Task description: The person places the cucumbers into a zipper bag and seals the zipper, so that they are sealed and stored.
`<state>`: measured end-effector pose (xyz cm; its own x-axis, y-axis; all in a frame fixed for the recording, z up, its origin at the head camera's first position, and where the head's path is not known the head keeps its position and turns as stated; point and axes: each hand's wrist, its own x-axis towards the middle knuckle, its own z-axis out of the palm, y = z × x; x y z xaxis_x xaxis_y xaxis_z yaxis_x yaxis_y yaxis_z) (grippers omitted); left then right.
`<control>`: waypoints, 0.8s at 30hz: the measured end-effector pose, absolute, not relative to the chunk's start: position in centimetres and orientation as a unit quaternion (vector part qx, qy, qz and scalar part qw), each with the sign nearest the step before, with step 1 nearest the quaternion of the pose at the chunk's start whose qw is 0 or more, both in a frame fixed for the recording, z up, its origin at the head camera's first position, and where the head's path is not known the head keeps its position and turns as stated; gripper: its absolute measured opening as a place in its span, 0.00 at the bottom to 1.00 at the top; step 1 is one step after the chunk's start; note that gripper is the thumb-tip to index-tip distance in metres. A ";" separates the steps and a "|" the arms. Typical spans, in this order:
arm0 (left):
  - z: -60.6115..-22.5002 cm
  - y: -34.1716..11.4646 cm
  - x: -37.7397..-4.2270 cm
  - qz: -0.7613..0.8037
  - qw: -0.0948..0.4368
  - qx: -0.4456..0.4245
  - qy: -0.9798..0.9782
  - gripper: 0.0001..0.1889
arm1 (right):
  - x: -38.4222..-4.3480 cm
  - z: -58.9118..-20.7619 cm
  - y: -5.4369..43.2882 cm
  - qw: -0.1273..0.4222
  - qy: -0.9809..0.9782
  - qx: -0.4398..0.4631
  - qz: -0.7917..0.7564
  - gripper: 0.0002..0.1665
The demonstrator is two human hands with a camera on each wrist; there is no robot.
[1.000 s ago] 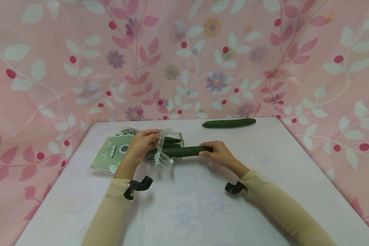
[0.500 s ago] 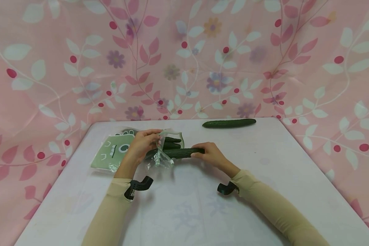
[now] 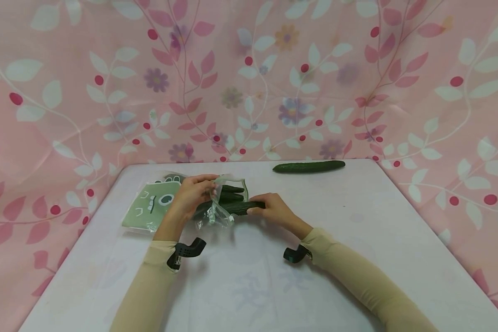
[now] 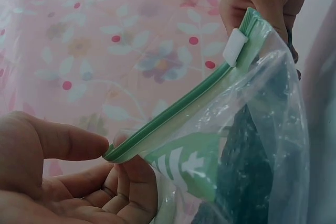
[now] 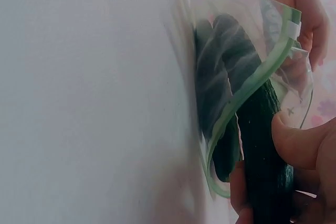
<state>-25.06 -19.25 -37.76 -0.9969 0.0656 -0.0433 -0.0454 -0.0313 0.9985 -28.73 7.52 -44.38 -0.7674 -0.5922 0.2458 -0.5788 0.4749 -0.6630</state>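
My left hand pinches the green zip edge of a clear zip bag between thumb and fingers, and the mouth of the bag gapes to the right. A white slider sits on that edge. My right hand grips the near end of a cucumber, most of which lies inside the bag. Other cucumbers rest in the bag beside it, seen through the plastic. The bag's left part bears a green cartoon face, partly covered by my left hand and wrist.
One more cucumber lies by itself near the back edge of the white-covered table. Behind the table hangs a pink floral cloth. A small black camera is strapped to each wrist.
My right hand has moved left, pushing the cucumber further into the bag, so less of it sticks out. My left hand and the bag have hardly moved.
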 end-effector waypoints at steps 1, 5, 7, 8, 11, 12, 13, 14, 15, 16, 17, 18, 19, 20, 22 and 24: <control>-37.8 -19.3 -25.1 0.719 0.038 0.008 0.694 0.19 | -28.7 -44.5 7.3 0.011 0.858 -0.341 -0.384 0.17; -37.9 -19.3 -25.0 0.718 0.042 0.013 0.695 0.19 | -28.6 -44.7 6.7 0.017 0.858 -0.336 -0.387 0.17; -37.9 -19.3 -25.0 0.717 0.045 0.014 0.696 0.19 | -28.5 -44.8 6.5 0.021 0.860 -0.330 -0.389 0.18; -37.9 -19.3 -25.0 0.716 0.045 0.014 0.696 0.19 | -28.4 -44.9 6.4 0.021 0.861 -0.329 -0.388 0.18; -37.9 -19.2 -25.1 0.715 0.045 0.014 0.698 0.19 | -28.4 -45.1 6.1 0.020 0.866 -0.323 -0.382 0.19; -37.9 -19.2 -25.1 0.714 0.045 0.014 0.698 0.19 | -28.4 -45.1 6.0 0.019 0.867 -0.322 -0.381 0.20; -37.9 -19.2 -25.1 0.715 0.045 0.014 0.698 0.19 | -28.4 -45.2 5.8 0.017 0.868 -0.322 -0.378 0.20; -37.8 -19.2 -25.1 0.714 0.045 0.015 0.698 0.19 | -28.4 -45.2 5.7 0.015 0.869 -0.322 -0.376 0.20; -37.8 -19.2 -25.1 0.715 0.045 0.015 0.697 0.19 | -28.5 -45.3 5.6 0.012 0.870 -0.322 -0.374 0.20; -37.8 -19.2 -25.1 0.716 0.045 0.016 0.697 0.19 | -28.4 -45.3 5.4 0.011 0.870 -0.322 -0.373 0.20; -37.9 -19.2 -25.1 0.717 0.045 0.016 0.696 0.19 | -28.4 -45.4 5.2 0.008 0.871 -0.324 -0.371 0.19; -37.9 -19.3 -25.1 0.718 0.045 0.015 0.695 0.19 | -28.4 -45.4 5.1 0.006 0.871 -0.324 -0.368 0.19; -37.9 -19.2 -25.1 0.718 0.045 0.015 0.694 0.19 | -28.4 -45.5 5.0 0.005 0.873 -0.324 -0.365 0.19; -37.9 -19.2 -25.2 0.719 0.044 0.015 0.694 0.19 | -28.4 -45.5 4.9 0.005 0.874 -0.323 -0.362 0.19; -38.0 -19.2 -25.2 0.719 0.044 0.015 0.693 0.19 | -28.3 -45.5 4.7 0.007 0.877 -0.318 -0.360 0.19; -38.0 -19.2 -25.2 0.719 0.044 0.016 0.693 0.20 | -28.2 -45.4 4.6 0.014 0.879 -0.310 -0.361 0.19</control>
